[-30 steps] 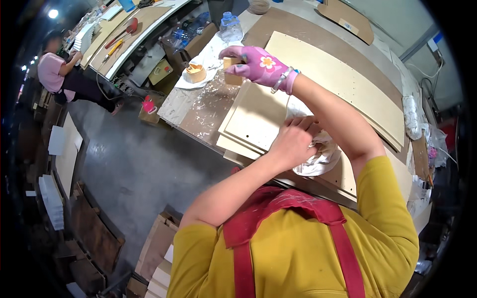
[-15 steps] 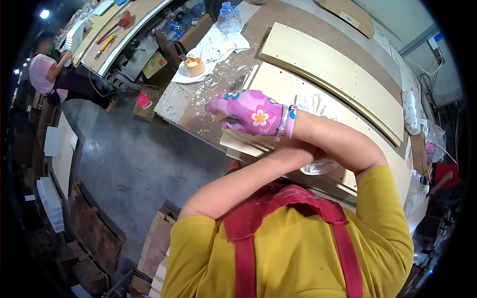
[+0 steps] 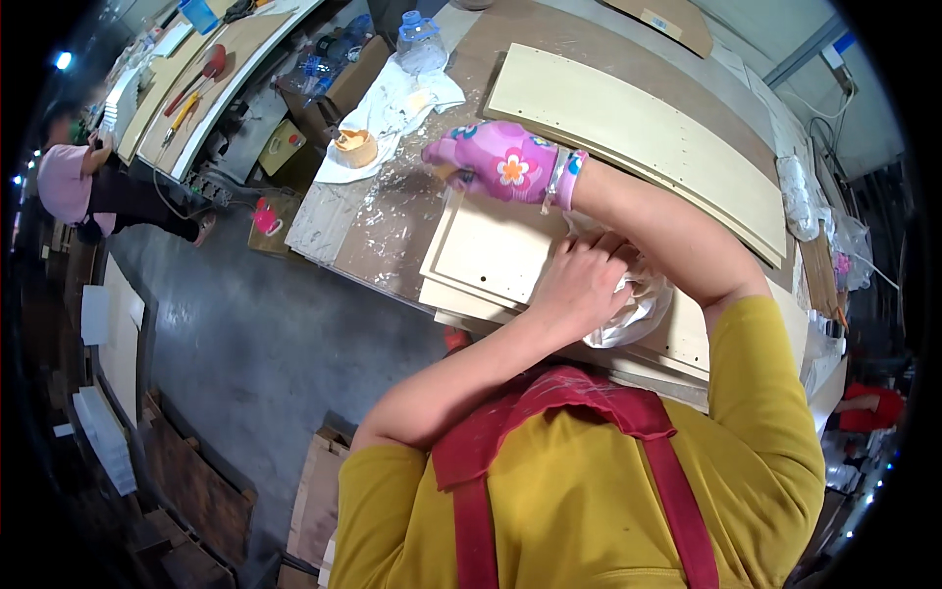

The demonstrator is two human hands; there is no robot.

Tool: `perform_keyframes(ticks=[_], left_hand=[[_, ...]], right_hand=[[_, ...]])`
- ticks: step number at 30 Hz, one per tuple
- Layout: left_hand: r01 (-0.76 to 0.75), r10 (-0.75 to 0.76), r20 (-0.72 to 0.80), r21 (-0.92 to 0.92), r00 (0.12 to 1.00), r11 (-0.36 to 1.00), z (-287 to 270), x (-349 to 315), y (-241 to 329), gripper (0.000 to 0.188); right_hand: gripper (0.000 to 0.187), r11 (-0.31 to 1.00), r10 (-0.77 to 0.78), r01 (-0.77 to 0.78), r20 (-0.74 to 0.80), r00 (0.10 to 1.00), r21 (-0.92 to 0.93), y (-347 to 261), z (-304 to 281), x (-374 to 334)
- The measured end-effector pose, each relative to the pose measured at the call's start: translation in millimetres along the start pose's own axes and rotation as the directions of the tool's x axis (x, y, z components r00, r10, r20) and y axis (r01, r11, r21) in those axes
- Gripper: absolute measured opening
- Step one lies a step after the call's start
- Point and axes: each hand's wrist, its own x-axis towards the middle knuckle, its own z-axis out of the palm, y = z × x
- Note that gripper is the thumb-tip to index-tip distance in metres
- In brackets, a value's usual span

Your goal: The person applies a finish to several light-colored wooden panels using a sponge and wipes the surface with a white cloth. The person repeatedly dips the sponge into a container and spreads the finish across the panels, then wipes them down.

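My left hand is bare, its fingers curled over a crumpled white cloth on the near stack of pale boards. Crossing above it, my right forearm reaches leftward. My right hand, in a pink flowered glove, is closed over the far left end of this stack. Something small and yellowish shows at its fingers; its kind is unclear. The top board has small drilled holes. Behind lies a second stack of pale boards. A small tub of tan paste sits on a white rag to the left.
White flakes litter the brown worktable. A clear plastic jug stands at the far left. Beyond the concrete floor, a person in a pink top works at another bench. Plastic-wrapped rolls lie at right.
My gloved right hand has moved away from me over the boards. My left hand, hidden under the right forearm before, now shows on the white cloth. The whole view has shifted slightly.
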Motion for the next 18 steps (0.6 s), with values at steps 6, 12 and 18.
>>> perform_keyframes(ticks=[6,12,18], left_hand=[[-0.141,0.125,-0.286,-0.036,0.950,0.989,1.5,-1.8,-0.4,0.036],[-0.159,0.136,-0.300,-0.053,0.944,0.986,0.6,-0.7,-1.6,0.035],[-0.061,0.053,-0.094,-0.088,0.994,0.994,3.9,2.5,-2.1,0.034]], right_hand=[[0.043,0.998,-0.006,-0.004,-0.153,0.988,-0.063,35.3,-8.9,-2.4],[0.034,0.996,0.060,-0.082,-0.407,0.911,-0.036,43.9,-23.8,-11.6],[0.033,0.973,0.070,-0.018,-0.219,0.973,0.231,-15.4,-5.4,-21.2]])
